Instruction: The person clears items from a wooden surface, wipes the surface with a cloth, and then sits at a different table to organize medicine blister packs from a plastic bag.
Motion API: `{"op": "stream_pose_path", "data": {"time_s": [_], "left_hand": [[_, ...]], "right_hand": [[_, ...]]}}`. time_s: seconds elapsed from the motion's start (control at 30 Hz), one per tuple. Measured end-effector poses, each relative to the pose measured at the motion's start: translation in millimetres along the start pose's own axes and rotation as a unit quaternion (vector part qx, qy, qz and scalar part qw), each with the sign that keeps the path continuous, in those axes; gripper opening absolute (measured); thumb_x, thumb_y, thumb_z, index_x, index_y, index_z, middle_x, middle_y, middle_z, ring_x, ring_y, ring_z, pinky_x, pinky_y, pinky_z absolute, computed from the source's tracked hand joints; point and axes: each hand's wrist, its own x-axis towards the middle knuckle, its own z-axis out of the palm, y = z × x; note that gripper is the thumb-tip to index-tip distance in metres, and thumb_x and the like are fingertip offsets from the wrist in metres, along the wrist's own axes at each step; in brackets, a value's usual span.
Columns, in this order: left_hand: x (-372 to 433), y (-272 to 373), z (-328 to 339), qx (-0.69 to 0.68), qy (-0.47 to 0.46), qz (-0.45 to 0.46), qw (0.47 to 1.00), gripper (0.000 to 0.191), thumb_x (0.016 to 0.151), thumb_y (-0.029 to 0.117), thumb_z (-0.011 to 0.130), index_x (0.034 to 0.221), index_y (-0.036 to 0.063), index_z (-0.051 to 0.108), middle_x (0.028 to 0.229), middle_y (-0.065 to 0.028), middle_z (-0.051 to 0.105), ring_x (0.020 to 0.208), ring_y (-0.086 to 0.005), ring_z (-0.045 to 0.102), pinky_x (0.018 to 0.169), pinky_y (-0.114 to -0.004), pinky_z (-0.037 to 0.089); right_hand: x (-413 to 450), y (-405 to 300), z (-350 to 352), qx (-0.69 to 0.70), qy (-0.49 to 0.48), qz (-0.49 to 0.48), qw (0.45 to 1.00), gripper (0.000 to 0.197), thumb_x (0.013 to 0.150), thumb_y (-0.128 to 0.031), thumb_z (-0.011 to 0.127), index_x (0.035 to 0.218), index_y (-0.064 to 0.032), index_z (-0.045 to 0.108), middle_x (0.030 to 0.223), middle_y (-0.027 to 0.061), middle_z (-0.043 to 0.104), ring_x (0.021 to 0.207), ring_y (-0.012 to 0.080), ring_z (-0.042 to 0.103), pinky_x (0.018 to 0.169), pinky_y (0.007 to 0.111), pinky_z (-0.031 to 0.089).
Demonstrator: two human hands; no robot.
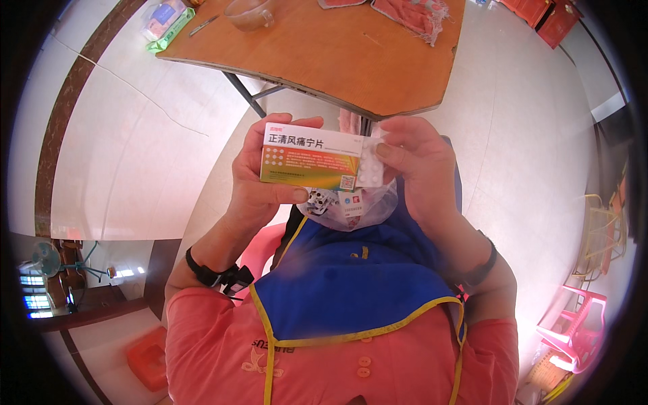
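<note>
My left hand (263, 172) grips the left end of a printed medicine box (310, 161), white above and orange to green below, its thumb along the lower edge. At the box's right end, my right hand (412, 154) holds a white tablet blister pack (370, 164) between thumb and fingers. Part of the blister pack is hidden by the box or lies inside it. Below both hands, a clear plastic bag (379, 205) rests on my lap over a blue apron (354, 293) with yellow trim. Inside the bag are a used-looking blister pack (321, 201) and a small white box (351, 203).
A wooden table (324, 61) stands just ahead, bearing a glass bowl (248, 15), a pen-like item (204, 25) and a red fringed cloth (415, 15). Wipes packs (169, 28) lie at its left corner. Pink plastic stools (577, 329) stand at the right, a fan (46, 259) at the left.
</note>
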Motion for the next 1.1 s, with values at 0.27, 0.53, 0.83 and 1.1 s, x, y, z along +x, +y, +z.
{"op": "stream_pose_path", "data": {"time_s": [0.27, 0.53, 0.83, 1.1], "left_hand": [[12.0, -7.7, 8.5, 0.097, 0.025, -0.010, 0.995, 0.102, 0.065, -0.002, 0.085, 0.151, 0.0065, 0.032, 0.142, -0.0208, 0.051, 0.125, -0.0296, 0.056, 0.099, -0.043, 0.052], [-4.4, -22.8, -4.2, 0.669, 0.013, 0.053, 0.741, 0.094, 0.063, 0.020, 0.087, 0.143, 0.0054, 0.041, 0.130, -0.0169, 0.053, 0.119, -0.0359, 0.047, 0.098, -0.044, 0.044], [-25.1, -37.9, -37.6, 0.625, 0.080, -0.079, 0.773, 0.081, 0.065, 0.001, 0.074, 0.141, 0.0099, 0.047, 0.110, -0.0147, 0.063, 0.090, -0.0269, 0.063, 0.080, -0.036, 0.052], [-37.3, -34.1, -48.1, 0.523, 0.113, -0.037, 0.844, 0.065, 0.072, -0.007, 0.059, 0.135, 0.0090, 0.054, 0.089, -0.0074, 0.066, 0.074, -0.0132, 0.061, 0.068, -0.026, 0.048]], "right_hand": [[25.2, -21.4, -9.7, -0.021, -0.033, 0.015, 0.999, 0.035, 0.084, -0.002, 0.069, 0.118, -0.0005, 0.061, 0.090, 0.0033, 0.068, 0.068, 0.0100, 0.062, 0.053, 0.021, 0.046], [113.0, -43.6, -78.4, -0.281, 0.109, -0.197, 0.933, 0.024, 0.084, -0.008, 0.071, 0.107, -0.0017, 0.066, 0.085, 0.0038, 0.066, 0.064, 0.0103, 0.059, 0.051, 0.023, 0.043], [28.8, 43.3, 0.2, -0.433, -0.358, -0.332, 0.758, 0.016, 0.080, -0.003, 0.067, 0.096, -0.0061, 0.066, 0.092, 0.0075, 0.067, 0.080, 0.0263, 0.066, 0.073, 0.036, 0.054], [43.3, 130.2, 37.6, -0.615, -0.361, -0.239, 0.659, 0.016, 0.081, -0.016, 0.065, 0.092, -0.0060, 0.071, 0.091, 0.0142, 0.071, 0.085, 0.0311, 0.071, 0.071, 0.045, 0.054]]}}
